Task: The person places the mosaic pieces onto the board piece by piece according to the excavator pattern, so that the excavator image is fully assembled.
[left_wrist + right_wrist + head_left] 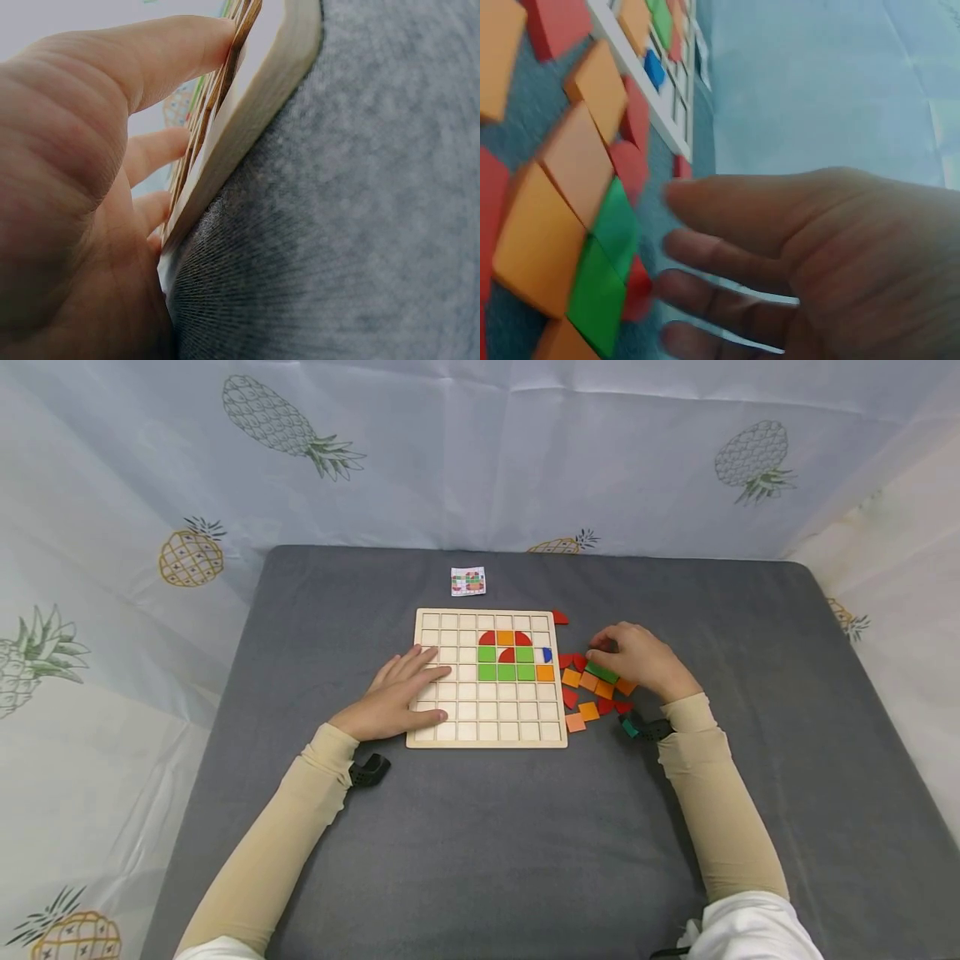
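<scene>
A light wooden grid board [488,730] lies on the grey table, with red, green and orange pieces in several of its cells. A blue piece [547,655] sits near its right edge. My left hand [397,697] rests on the board's left side, fingers spread; in the left wrist view the thumb [176,56] touches its rim. Over the loose pieces to the right of the board is my right hand [637,658], fingers slightly bent. Nothing shows between its thumb and fingers in the right wrist view. Two green squares [598,296] lie just below that hand.
Loose orange squares [588,711] and red curved pieces [570,697] crowd the board's right edge. Another red piece [560,618] touches its far right corner. A small printed pattern card [468,582] lies behind the board. A pineapple-print curtain [480,460] hangs beyond the table.
</scene>
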